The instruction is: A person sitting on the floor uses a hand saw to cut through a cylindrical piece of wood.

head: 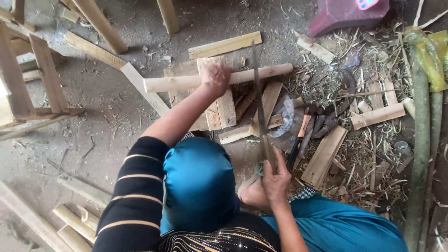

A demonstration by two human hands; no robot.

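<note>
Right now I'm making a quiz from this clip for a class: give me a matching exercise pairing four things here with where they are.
Things:
1. left hand
2. right hand
3. pink plastic stool
4. green bamboo poles

Places:
A. along the right edge of the view
B. pressing down on the pale wooden stick laid across the boards
C. top right, beyond the wood scraps
D. gripping the handle of the long saw

Pairs: 1-B, 2-D, 3-C, 4-A
</note>
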